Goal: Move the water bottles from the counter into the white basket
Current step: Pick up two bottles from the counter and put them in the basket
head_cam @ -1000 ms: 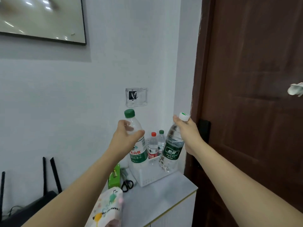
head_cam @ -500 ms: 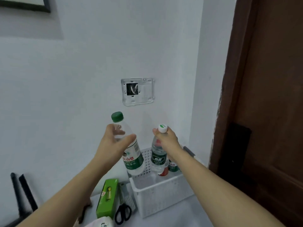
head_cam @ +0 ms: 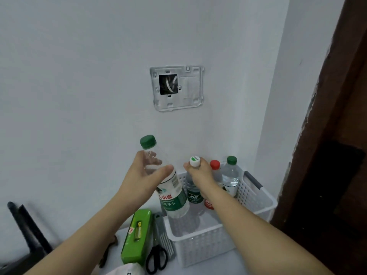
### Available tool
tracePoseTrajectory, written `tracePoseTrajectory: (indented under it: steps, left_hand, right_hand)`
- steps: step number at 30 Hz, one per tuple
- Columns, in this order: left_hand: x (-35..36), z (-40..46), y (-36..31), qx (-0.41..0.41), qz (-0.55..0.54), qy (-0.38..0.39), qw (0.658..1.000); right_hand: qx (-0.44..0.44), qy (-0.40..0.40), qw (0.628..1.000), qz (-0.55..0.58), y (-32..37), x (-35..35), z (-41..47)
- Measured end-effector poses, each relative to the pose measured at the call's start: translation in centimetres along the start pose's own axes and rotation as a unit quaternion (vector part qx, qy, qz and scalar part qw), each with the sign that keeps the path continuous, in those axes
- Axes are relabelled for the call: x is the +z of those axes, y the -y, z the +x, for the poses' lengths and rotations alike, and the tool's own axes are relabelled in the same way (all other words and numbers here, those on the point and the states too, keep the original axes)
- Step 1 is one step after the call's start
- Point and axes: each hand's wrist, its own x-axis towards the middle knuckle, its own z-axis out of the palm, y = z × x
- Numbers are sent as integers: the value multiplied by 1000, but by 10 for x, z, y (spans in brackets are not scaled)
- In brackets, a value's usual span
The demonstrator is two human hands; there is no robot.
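Left grip (head_cam: 143, 175) clasps green-capped bottle (head_cam: 170, 193); right grip (head_cam: 200, 173) pinches white-capped bottle (head_cam: 193, 193), inside basket (head_cam: 206, 245) rim.

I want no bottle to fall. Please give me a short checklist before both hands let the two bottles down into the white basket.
1. Left hand grips the green-capped bottle: ok.
2. Right hand grips the white-capped bottle at its neck: ok.
3. Both bottles over the white basket: ok.
4. Free floor at the basket's front: ok.
5. Green-capped bottle upright: not ok, tilted.
6. White-capped bottle's base touching the floor: cannot tell.
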Motion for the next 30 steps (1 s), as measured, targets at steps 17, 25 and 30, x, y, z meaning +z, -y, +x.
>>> tracePoseTrajectory:
  steps: [17,25,30]
  left_hand:
    - [-24,-12,-1,16,-32,-31,999]
    - [-14,7,-17,12,-47,-23,999]
    - [17,22,2,-13,-37,17,999]
  right_hand:
    - [-48,24,993,-109,-18,0,5]
    - [-100,101,956,-256,2,-41,-19]
    - [-130,100,956,-244,3,-65,-51]
